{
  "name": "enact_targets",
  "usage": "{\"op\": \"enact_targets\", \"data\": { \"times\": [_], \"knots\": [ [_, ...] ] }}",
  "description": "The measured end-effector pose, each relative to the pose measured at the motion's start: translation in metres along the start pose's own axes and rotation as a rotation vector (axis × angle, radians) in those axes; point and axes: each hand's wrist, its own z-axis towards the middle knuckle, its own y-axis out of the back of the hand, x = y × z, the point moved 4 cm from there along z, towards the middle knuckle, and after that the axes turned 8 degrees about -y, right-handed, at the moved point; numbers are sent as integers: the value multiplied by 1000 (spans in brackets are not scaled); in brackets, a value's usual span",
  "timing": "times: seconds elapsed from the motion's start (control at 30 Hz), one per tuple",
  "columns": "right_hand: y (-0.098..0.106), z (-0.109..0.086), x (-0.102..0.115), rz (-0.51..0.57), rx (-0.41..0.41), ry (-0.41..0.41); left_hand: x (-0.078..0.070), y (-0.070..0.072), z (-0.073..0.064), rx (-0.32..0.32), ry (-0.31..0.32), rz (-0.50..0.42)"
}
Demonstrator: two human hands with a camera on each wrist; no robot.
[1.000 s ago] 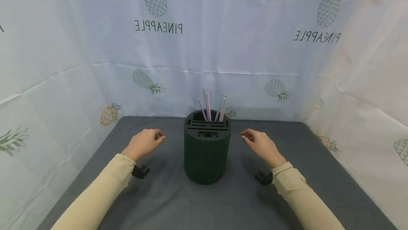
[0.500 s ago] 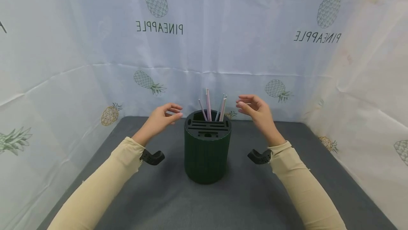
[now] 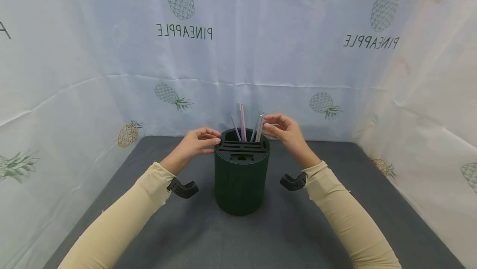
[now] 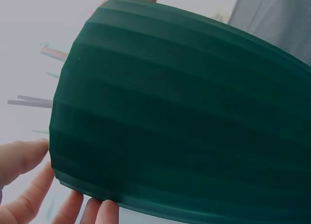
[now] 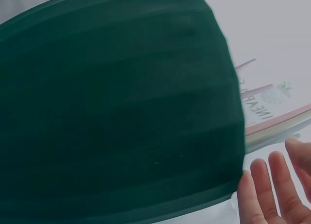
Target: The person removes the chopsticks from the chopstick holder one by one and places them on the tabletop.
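Beside the green holder [image 3: 240,188], both hands [image 3: 193,144] [image 3: 286,131]

Left hand [image 3: 191,144] now against holder [image 3: 240,184]

Dark grey tabletop [image 3: 238,242], possibly cloth-covered though too dim to be sure, a dark green ribbed cylindrical holder [image 3: 241,186] standing upright on it, bare grey spreading either side of the holder, far edge behind it.

The holder [image 3: 239,188] is dark green, the sticks [image 3: 243,124] pink and — seemingly — pale blue, the curtain [image 3: 279,59] pineapple-printed.
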Motion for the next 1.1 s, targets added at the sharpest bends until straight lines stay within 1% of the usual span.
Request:
{"op": "enact_targets", "data": {
  "times": [0.17, 0.23, 0.4, 0.5, 0.83, 1.1],
  "knots": [
    [-3, 1, -4, -33, 15, -24, 2, -1, 0, 10, 17, 23],
    [-4, 2, -5, -29, 20, -36, 3, -1, 1, 15, 21, 26],
    [-5, 3, -6, -28, 28, -65, 4, -1, 1, 12, 33, 21],
    [-5, 3, -7, -48, 26, -74, 3, -1, 1, 11, 37, 16],
    [-7, 2, -6, -81, 51, -76, 5, -1, 2, 5, 37, -3],
    [-8, 1, -4, -108, 77, -96, 5, -1, 1, 10, 27, 13]
  ]
}}
